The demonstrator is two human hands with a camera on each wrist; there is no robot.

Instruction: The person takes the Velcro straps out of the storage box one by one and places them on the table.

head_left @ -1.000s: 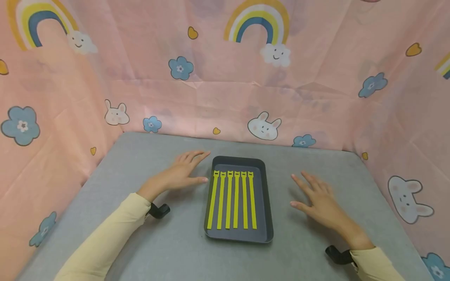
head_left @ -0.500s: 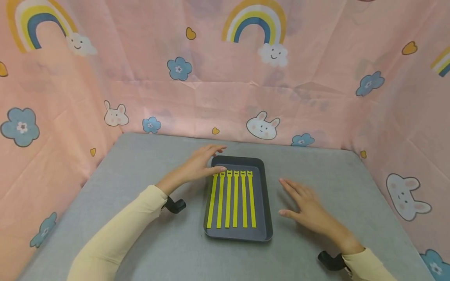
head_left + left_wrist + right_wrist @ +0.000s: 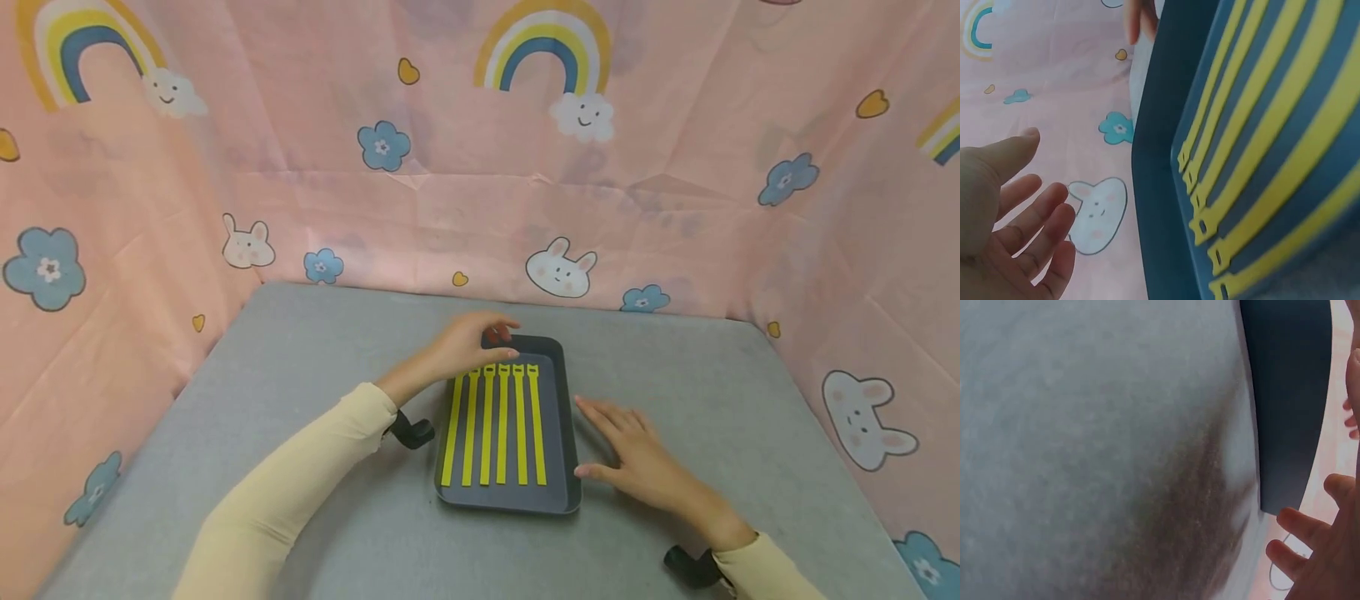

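A dark grey shallow tray (image 3: 557, 450) holds several yellow cable straps (image 3: 522, 433), laid side by side lengthwise with their slotted heads at the far end. My left hand (image 3: 474, 343) hovers over the tray's far left part, fingers loosely bent and thumb apart, nothing in it; it covers that corner and some strap heads in the head view. In the left wrist view the same hand (image 3: 1022, 231) appears beside the tray wall (image 3: 1154, 169). On the right, my right hand (image 3: 637, 458) has its extended fingertips right at the tray's side, thumb spread; it holds nothing.
The tray stands on a grey cloth-covered table (image 3: 337, 517). A pink printed curtain (image 3: 450, 208) encloses the back and both sides. A black wrist mount juts below the left wrist (image 3: 412, 431) and another below the right wrist (image 3: 692, 568).
My left hand has moved right, from beside the tray to over its far left part. My right hand has moved left to the tray's right side. Tray and straps look unmoved.
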